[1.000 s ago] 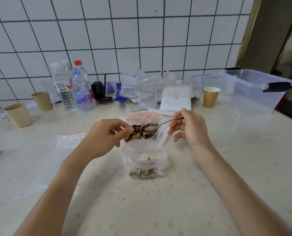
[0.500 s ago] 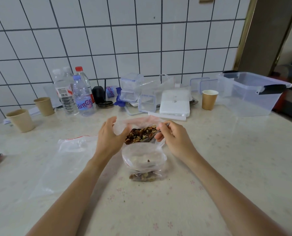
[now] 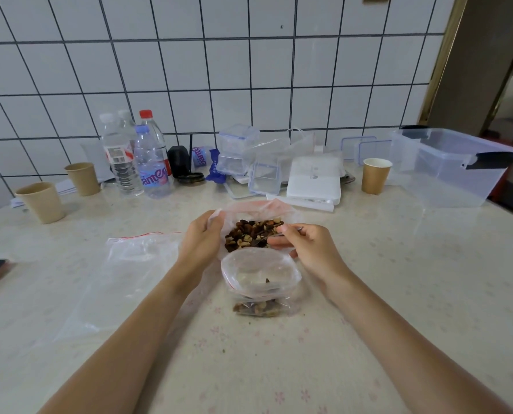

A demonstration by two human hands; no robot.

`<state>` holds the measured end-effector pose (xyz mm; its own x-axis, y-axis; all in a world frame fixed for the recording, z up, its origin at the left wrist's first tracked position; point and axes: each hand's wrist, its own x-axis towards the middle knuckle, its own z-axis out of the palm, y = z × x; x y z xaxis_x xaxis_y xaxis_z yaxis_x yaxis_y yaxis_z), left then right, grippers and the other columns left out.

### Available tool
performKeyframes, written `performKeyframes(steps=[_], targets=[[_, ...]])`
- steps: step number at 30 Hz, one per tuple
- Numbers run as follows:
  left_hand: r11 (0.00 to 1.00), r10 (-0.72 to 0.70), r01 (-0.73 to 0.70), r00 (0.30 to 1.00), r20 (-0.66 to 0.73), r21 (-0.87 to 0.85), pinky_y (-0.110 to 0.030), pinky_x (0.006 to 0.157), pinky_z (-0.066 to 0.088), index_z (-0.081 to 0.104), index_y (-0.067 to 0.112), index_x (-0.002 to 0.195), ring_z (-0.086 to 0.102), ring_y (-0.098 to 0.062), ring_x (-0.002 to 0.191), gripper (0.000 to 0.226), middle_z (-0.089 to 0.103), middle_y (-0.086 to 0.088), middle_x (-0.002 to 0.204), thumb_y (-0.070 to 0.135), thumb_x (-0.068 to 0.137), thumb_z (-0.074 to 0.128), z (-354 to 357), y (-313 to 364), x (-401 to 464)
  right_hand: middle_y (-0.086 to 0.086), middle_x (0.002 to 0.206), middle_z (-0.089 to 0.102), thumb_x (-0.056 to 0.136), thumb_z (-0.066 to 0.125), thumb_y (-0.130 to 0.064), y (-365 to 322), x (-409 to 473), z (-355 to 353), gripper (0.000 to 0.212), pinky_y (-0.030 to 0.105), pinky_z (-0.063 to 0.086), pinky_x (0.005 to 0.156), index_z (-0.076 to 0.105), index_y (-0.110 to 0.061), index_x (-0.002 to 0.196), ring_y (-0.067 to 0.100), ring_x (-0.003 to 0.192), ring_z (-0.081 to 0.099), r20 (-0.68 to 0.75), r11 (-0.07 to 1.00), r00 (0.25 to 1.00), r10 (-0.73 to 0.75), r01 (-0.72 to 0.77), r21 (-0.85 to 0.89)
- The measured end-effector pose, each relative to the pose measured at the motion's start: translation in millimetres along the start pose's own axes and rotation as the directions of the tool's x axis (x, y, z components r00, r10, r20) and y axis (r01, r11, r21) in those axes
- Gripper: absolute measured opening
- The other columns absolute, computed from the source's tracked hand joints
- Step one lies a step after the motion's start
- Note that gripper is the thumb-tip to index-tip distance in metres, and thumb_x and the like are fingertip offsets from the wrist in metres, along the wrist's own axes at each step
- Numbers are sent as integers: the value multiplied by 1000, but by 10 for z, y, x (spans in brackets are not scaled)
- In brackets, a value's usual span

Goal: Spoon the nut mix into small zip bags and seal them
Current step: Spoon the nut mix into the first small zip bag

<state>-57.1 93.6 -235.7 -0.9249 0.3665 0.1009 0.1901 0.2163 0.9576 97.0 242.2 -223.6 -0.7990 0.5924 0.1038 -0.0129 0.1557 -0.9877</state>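
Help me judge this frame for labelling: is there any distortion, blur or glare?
Head view: wide-angle bending bows the wall tiles and stretches the forearms; the spoon in the right hand is smeared; soft, even light, faint sheen on the small zip bag.

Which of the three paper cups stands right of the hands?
The paper cup beside the clear storage bin; the other two stand far left, near the bottles.

The left hand [image 3: 202,243] holds the rim of the large bag [image 3: 258,209] of nut mix [image 3: 250,234]. The right hand [image 3: 306,249] grips a spoon [image 3: 291,230] in the mix, behind the open small zip bag [image 3: 261,279].
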Motion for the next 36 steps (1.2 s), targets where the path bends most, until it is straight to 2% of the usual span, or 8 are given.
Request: performKeyframes(steps=[5, 11, 15, 19, 23, 27, 32, 36], targets=[[1000, 21, -21, 1000, 2, 0, -21, 76, 39, 54, 28, 145, 54, -5, 101, 38, 54, 27, 99, 38, 111, 40, -8, 36, -10, 6, 96, 81, 108, 52, -18, -19, 3, -18, 26, 25, 61, 70, 73, -5, 115, 17, 90, 78, -16, 999, 1000, 25, -25, 34], [998, 64, -62, 996, 55, -29, -16, 75, 46, 62, 35, 127, 64, 3, 103, 28, 70, 20, 112, 38, 111, 39, -17, 57, -82, 5, 100, 81, 108, 52, -20, -9, -26, 8, 28, 42, 61, 88, 71, -5, 121, 15, 93, 78, 32, 997, 999, 39, -41, 65], [998, 60, -58, 996, 69, -33, -9, 69, 45, 60, 36, 132, 63, 6, 101, 30, 68, 25, 109, 39, 111, 39, -11, 78, -96, 4, 99, 81, 109, 51, -20, -32, -36, -7, 27, 33, 64, 78, 71, -6, 120, 16, 92, 78, 47, 988, 995, 93, -98, 120], [999, 46, -45, 999, 25, -29, -16, 77, 40, 56, 30, 142, 56, 7, 99, 36, 59, 31, 105, 37, 111, 39, -14, 81, -73, 7, 98, 81, 109, 48, -18, -74, -31, -18, 27, 39, 63, 82, 72, -5, 115, 22, 93, 78, 25, 966, 987, 158, -160, 204], [999, 34, -33, 999, 12, -35, -26, 92, 36, 52, 28, 148, 52, 3, 103, 41, 57, 27, 110, 39, 110, 40, -34, 87, -55, 12, 99, 81, 109, 47, -15, -115, -33, -33, 26, 34, 62, 71, 70, -4, 112, 27, 93, 78, 24, 938, 981, 191, -190, 292], [997, 65, -64, 998, 23, -37, -14, 77, 36, 56, 31, 144, 51, 13, 99, 39, 57, 36, 106, 42, 109, 42, -59, 89, -62, 15, 99, 80, 109, 46, -16, -138, -14, -56, 27, 39, 58, 73, 70, -5, 108, 29, 94, 77, 1, 942, 987, 162, -154, 299], [993, 95, -97, 995, 38, 63, -27, 92, 41, 53, 27, 148, 50, -8, 124, 44, 56, 10, 144, 40, 105, 54, -152, 185, -87, 19, 92, 79, 109, 44, -17, -213, 2, -158, 31, 34, 55, 61, 70, -6, 97, 28, 83, 78, -34, 944, 996, 77, -61, 325], [955, 224, -219, 975, -3, 199, -30, 102, 42, 57, 22, 142, 53, -12, 131, 47, 59, 7, 144, 38, 99, 66, -265, 305, -174, 18, 83, 78, 109, 42, -19, -278, 9, -265, 34, 32, 55, 58, 69, -5, 94, 28, 74, 76, -36, 946, 999, 23, -10, 323]])
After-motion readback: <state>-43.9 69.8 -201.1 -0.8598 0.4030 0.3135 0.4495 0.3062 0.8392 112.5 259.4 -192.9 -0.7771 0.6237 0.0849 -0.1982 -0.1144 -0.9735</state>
